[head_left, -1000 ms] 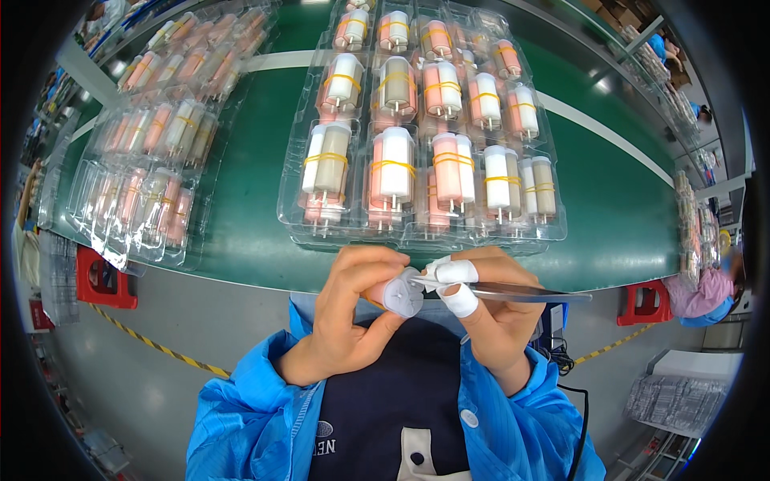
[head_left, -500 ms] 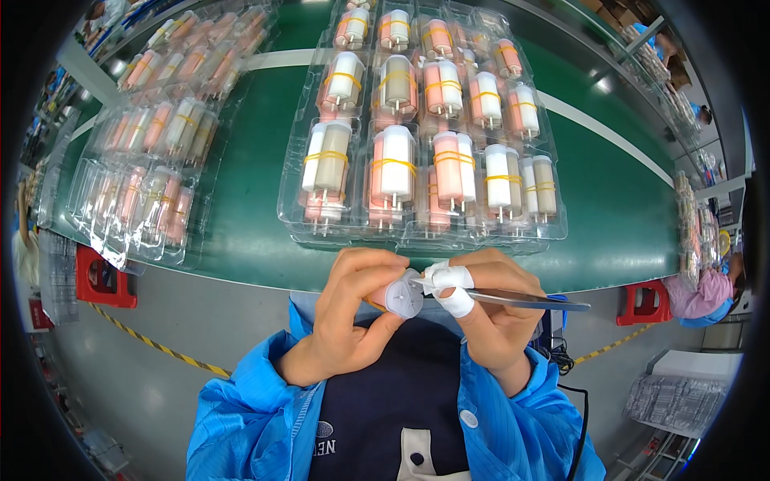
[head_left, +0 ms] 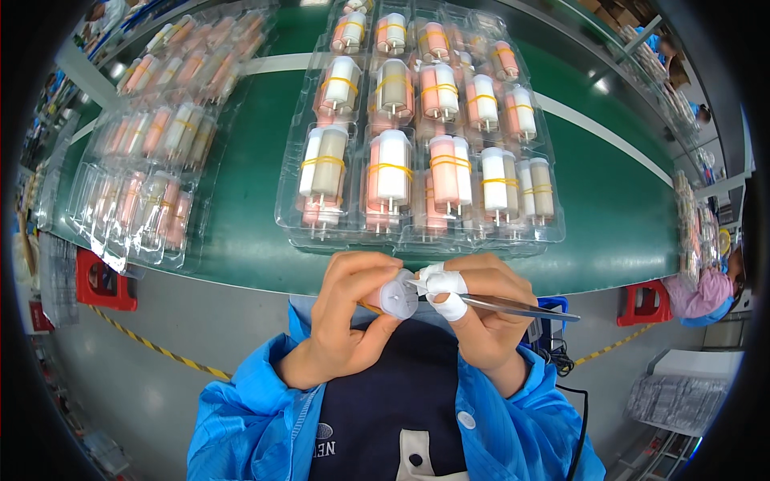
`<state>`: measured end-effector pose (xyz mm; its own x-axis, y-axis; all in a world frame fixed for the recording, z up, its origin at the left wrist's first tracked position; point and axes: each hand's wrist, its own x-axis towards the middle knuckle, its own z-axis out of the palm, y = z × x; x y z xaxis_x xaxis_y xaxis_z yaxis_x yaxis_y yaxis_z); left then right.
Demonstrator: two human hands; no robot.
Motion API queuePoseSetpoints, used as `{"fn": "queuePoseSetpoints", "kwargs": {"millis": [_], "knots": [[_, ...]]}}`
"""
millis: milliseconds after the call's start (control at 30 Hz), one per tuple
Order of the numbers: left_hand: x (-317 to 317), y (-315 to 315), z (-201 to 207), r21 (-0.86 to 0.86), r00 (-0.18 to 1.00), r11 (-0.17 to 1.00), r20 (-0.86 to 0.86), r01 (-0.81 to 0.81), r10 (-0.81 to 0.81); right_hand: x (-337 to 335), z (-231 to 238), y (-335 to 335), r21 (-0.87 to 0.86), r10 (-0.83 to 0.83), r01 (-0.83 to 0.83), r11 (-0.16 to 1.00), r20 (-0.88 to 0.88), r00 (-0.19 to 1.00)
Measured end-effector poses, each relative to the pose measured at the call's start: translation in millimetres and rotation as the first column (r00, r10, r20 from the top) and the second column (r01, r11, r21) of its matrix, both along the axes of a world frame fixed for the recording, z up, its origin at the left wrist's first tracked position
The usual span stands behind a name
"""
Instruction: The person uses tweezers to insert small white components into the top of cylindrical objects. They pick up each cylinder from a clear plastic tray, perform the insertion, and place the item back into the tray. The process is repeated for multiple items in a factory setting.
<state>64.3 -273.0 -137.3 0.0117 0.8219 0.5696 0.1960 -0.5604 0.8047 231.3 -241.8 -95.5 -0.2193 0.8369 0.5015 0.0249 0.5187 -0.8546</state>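
My left hand (head_left: 341, 321) is closed around a small cylinder (head_left: 398, 298), whose pale, translucent round end faces up and to the right. A bit of pink side and a yellow band show between the fingers. Metal tweezers (head_left: 521, 308) lie across my right hand (head_left: 491, 321), pinched between thumb and fingers wrapped in white tape. Their tips are close to the rim of the cylinder's end; whether they touch it I cannot tell. Beyond both hands stands a clear plastic tray (head_left: 481, 236) of pink, white and grey cylinders, bundled with yellow bands.
The trays rest on a green worktable (head_left: 233, 240) with its front edge just beyond my hands. To the left are more clear trays (head_left: 108, 232) of cylinders. Red stools (head_left: 106, 280) stand under the table on both sides. A black cable (head_left: 584, 425) hangs by my right sleeve.
Both hands, with the cylinder and the tweezers, have shifted slightly left. The tray in front also sits a little further left in view. Each hand keeps its hold.
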Motion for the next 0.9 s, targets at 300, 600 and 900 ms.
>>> {"fn": "queuePoseSetpoints", "kwargs": {"millis": [300,600,900], "knots": [[-9,10,1,0.232,0.964,0.97,-0.268,0.068,-0.003,3,23,7,-0.113,0.105,-0.091,0.989,0.121,0.987],[-7,2,-1,0.071,0.994,0.992,-0.052,0.1,-0.097,8,12,13,-0.297,0.214,-0.245,0.923,-0.135,0.968],[-2,-3,-1,-0.158,0.904,0.946,0.373,0.284,-0.21,1,2,-6,-0.453,0.072,-0.302,0.839,-0.458,0.886]]}}
